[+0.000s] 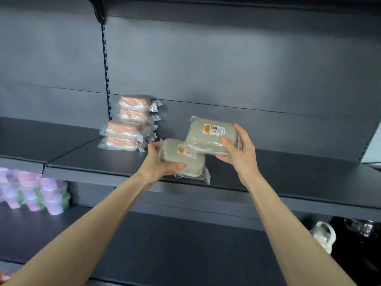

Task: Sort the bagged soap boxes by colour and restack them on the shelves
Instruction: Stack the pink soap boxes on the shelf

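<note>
Lower shelf: pastel tubs stacked at its far left.
Left hand: fingers curled round a bagged grey-green soap box, held over the upper shelf at its front edge.
Right hand: grips a second grey-green box (label up), held higher, its corner overlapping the first.
Orange stack: bagged orange boxes piled farther back on the upper shelf, left of both hands.

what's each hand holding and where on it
The left hand grips the lower grey-green soap box by its left end. The right hand grips the upper grey-green soap box by its right end.
</note>
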Action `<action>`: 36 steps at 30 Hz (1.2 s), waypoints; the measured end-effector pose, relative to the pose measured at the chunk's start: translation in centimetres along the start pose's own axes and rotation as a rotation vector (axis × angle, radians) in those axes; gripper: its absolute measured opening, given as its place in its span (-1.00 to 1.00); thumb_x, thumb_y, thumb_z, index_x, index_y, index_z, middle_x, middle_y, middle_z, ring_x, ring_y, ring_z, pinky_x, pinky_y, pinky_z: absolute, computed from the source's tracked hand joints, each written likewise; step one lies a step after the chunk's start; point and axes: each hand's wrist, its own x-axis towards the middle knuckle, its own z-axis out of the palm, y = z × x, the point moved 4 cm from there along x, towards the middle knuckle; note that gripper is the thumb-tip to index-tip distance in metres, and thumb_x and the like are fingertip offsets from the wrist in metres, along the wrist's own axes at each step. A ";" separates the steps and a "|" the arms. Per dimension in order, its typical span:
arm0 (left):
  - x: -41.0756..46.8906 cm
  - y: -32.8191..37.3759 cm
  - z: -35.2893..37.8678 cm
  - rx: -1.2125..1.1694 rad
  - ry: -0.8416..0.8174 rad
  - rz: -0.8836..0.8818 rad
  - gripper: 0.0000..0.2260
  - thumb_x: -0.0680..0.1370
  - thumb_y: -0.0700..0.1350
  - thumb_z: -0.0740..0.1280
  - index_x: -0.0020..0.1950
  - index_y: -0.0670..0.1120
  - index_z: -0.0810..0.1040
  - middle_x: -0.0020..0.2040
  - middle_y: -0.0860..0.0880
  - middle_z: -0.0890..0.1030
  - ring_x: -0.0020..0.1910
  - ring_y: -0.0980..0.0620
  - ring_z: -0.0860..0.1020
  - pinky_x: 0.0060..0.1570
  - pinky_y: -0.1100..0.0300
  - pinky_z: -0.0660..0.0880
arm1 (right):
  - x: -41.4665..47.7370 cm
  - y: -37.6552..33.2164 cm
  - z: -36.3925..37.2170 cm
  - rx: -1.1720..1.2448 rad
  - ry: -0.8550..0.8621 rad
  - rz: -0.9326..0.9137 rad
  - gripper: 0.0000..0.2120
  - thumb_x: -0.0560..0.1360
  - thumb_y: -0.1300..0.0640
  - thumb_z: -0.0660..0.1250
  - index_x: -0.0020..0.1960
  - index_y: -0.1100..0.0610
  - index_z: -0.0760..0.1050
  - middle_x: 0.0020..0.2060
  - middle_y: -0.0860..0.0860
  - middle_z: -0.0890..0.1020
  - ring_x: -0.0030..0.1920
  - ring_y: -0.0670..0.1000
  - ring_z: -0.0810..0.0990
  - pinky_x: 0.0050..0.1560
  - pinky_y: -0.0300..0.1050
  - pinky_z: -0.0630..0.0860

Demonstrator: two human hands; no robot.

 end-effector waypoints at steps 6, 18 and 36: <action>10.0 -2.6 -1.3 0.039 0.089 -0.005 -0.48 0.34 -0.34 0.52 0.13 -0.06 0.33 -0.03 0.06 0.56 -0.13 0.16 0.58 -0.38 0.33 0.54 | 9.4 5.2 2.8 -0.001 -0.043 0.049 -0.51 0.47 0.20 0.44 0.32 -0.02 0.36 0.19 -0.08 0.48 0.08 -0.08 0.59 -0.28 -0.19 0.61; 22.4 -7.2 -4.0 0.529 0.061 -0.071 -0.37 0.30 -0.09 0.59 0.30 -0.16 0.44 0.14 -0.08 0.59 0.15 -0.05 0.55 0.19 0.13 0.45 | 20.9 12.7 6.2 -0.102 -0.092 0.148 -0.16 0.34 0.41 0.49 0.49 0.01 0.23 0.36 0.01 0.39 0.19 0.04 0.56 -0.13 -0.18 0.63; 25.5 -8.7 -5.2 0.632 0.238 -0.019 -0.58 0.26 0.02 0.60 -0.05 -0.08 0.48 -0.19 0.05 0.54 -0.14 0.05 0.50 -0.18 0.30 0.29 | 22.6 13.6 9.1 -0.873 -0.171 -0.222 -0.46 0.42 0.06 0.49 0.36 0.00 0.45 0.29 0.01 0.34 0.32 0.07 0.31 0.27 -0.22 0.23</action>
